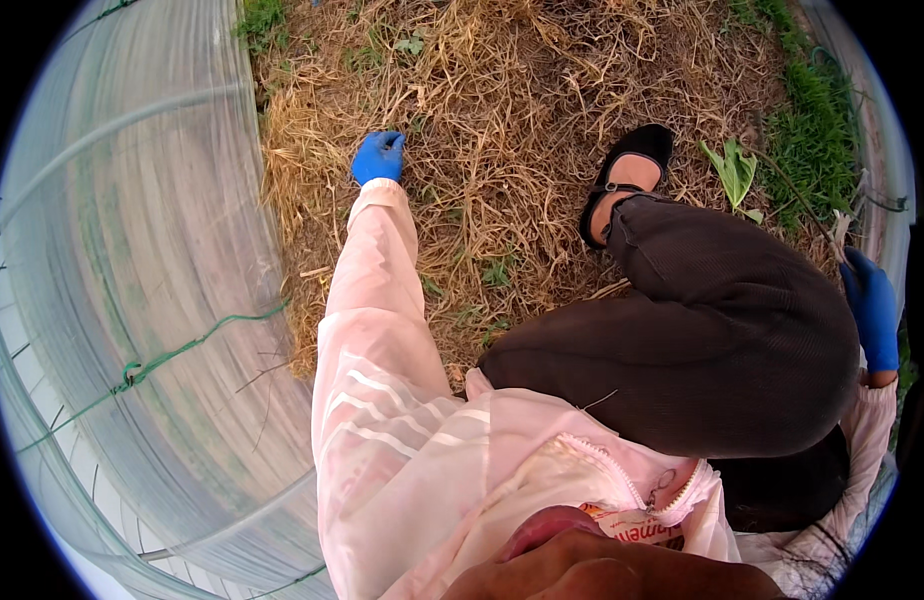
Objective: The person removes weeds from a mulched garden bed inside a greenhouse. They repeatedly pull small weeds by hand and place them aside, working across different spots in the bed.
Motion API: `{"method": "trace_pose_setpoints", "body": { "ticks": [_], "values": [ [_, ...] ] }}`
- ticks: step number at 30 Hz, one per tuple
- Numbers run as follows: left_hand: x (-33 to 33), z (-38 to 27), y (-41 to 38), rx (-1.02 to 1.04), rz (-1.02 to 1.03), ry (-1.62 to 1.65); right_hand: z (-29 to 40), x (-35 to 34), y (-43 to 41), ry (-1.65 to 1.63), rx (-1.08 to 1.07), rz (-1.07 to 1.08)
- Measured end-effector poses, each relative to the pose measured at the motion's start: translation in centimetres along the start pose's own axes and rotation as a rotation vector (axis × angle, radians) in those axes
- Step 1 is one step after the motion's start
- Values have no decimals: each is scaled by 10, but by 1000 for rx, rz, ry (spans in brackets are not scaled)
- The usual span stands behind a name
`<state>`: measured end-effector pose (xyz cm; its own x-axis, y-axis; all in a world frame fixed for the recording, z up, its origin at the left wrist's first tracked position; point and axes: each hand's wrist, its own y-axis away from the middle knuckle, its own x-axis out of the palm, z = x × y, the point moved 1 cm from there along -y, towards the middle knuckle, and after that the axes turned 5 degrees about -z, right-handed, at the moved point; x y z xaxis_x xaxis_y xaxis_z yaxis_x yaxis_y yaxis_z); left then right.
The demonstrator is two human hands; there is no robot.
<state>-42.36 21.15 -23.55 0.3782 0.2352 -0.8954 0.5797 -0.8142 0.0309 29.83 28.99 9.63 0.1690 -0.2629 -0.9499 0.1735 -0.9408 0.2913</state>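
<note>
My left hand [379, 157], in a blue glove, reaches out over dry straw mulch [499, 165]. Its fingers are curled closed, and a bit of green shows at the fingertips; nothing clearly held can be made out. At the far right, past my bent knee, my right hand [871, 307], also blue-gloved, grips a thin plant stem [796, 191] near its pale lower end. The stem runs up towards a broad green leaf [734, 172] that lies over the straw beside my shoe.
Clear plastic sheeting [161, 225] curves along the left, crossed by a green cord [206, 334]. Green grass [811, 135] edges the right side, with more plastic sheeting beyond. My black shoe [634, 172] stands on the straw. Small weeds [498, 271] grow through the mulch.
</note>
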Motion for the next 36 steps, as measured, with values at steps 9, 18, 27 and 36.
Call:
{"method": "trace_pose_setpoints", "body": {
  "ticks": [9, 18, 27, 36],
  "values": [
    [36, -45, -19, -293, -70, -98, 16, -12, 6, -78, 24, 29],
    [34, -27, -23, -77, 23, -355, 4, 0, 8, -51, -28, -53],
    [17, -74, -2, 16, -29, -186, 20, -20, 14, -27, -35, 4],
    [-65, -193, 19, 257, -47, 336, -8, -9, 22, 15, -49, -144]
  ]
}}
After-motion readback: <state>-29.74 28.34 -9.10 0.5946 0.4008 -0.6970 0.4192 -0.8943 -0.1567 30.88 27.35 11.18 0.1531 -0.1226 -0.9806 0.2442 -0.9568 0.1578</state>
